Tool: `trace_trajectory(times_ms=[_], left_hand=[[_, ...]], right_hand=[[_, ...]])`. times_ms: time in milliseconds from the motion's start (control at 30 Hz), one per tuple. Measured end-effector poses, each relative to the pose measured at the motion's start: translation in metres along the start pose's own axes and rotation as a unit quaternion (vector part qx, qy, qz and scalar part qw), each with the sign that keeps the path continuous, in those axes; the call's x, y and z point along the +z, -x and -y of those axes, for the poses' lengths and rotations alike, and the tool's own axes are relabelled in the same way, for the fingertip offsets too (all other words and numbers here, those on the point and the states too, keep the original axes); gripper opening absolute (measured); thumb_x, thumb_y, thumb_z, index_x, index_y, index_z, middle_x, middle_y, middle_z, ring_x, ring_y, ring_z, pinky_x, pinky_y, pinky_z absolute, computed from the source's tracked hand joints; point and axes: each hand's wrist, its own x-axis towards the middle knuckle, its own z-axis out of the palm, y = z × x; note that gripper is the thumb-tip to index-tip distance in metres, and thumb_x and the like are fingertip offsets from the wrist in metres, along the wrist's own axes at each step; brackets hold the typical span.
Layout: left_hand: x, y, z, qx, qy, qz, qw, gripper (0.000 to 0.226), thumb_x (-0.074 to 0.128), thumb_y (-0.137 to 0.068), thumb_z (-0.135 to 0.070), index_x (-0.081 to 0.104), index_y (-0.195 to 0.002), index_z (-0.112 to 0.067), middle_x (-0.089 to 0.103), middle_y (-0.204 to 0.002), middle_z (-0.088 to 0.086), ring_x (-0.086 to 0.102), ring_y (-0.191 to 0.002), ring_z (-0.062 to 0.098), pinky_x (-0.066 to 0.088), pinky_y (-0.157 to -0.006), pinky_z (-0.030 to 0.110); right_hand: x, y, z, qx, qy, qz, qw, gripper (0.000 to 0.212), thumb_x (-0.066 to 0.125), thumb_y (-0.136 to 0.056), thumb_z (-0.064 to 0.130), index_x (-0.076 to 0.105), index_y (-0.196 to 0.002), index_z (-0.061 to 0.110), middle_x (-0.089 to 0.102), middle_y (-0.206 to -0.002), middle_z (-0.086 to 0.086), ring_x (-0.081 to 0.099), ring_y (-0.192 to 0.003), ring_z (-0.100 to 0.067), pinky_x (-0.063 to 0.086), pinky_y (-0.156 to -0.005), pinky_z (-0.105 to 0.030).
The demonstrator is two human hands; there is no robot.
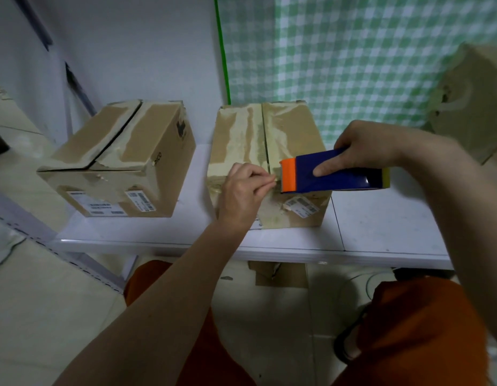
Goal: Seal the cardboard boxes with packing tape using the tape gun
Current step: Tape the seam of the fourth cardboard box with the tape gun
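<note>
If the thin clear tape end slips from the pinching left hand (243,188), it could snap back or stick crooked on the worn brown cardboard box (269,151) on the white table (381,232). Right hand (361,147) grips the blue-and-orange tape gun (333,174), forefinger stretched along its side.

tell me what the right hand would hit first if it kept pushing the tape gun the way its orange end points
Probably the left hand, whose fingertips pinch right at the orange end of the tape gun held by the right hand, above the right box; depth is unclear.
</note>
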Motion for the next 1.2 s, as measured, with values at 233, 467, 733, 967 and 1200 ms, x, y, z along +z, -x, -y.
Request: trace_trajectory(times_ms=[233, 467, 733, 967, 1200], left_hand=[[0.003, 0.004, 0.008, 0.039, -0.007, -0.012, 0.999, 0.015, 0.071, -0.081, -0.018, 0.077, -0.089, -0.007, 0.065, -0.084, 0.004, 0.05, -0.083, 0.015, 0.043, -0.072, 0.019], [0.003, 0.005, -0.003, 0.012, -0.033, -0.001, 0.999, 0.015, 0.067, -0.084, -0.017, 0.075, -0.094, -0.007, 0.064, -0.09, 0.005, 0.052, -0.088, 0.021, 0.047, -0.075, 0.029], [0.033, -0.008, -0.04, 0.073, 0.004, 0.085, 0.994, 0.022, 0.066, -0.085, -0.008, 0.071, -0.107, -0.003, 0.072, -0.105, 0.012, 0.067, -0.097, 0.026, 0.052, -0.089, 0.034], [0.048, -0.004, -0.04, 0.096, -0.087, 0.085, 0.988, 0.03, 0.057, -0.089, -0.02, 0.069, -0.114, -0.009, 0.068, -0.116, 0.007, 0.064, -0.11, 0.021, 0.046, -0.099, 0.035], [0.053, -0.002, -0.032, 0.11, -0.087, 0.07, 0.988, 0.03, 0.066, -0.088, -0.015, 0.067, -0.118, -0.011, 0.067, -0.12, 0.005, 0.061, -0.115, 0.018, 0.034, -0.103, 0.025]], right_hand=[[-0.017, 0.012, -0.027, 0.043, 0.034, 0.001, 0.998, 0.056, 0.071, -0.059, 0.063, 0.072, -0.077, 0.01, 0.069, -0.075, -0.008, 0.062, -0.067, -0.02, 0.044, -0.06, -0.03], [-0.023, 0.02, -0.047, 0.052, 0.028, -0.013, 0.998, 0.051, 0.07, -0.067, 0.06, 0.071, -0.08, 0.01, 0.067, -0.076, -0.007, 0.062, -0.069, -0.019, 0.044, -0.058, -0.029], [-0.022, 0.021, -0.051, 0.038, -0.001, -0.021, 0.999, 0.049, 0.072, -0.067, 0.057, 0.071, -0.077, 0.01, 0.067, -0.074, -0.008, 0.061, -0.066, -0.019, 0.044, -0.059, -0.029], [-0.02, 0.021, -0.064, 0.039, -0.032, -0.013, 0.999, 0.055, 0.068, -0.056, 0.063, 0.072, -0.079, 0.013, 0.069, -0.073, -0.003, 0.063, -0.067, -0.017, 0.045, -0.059, -0.028], [-0.036, 0.03, -0.09, 0.041, -0.018, 0.017, 0.999, 0.054, 0.068, -0.05, 0.067, 0.072, -0.077, 0.02, 0.07, -0.063, 0.005, 0.067, -0.067, -0.014, 0.045, -0.059, -0.027]])
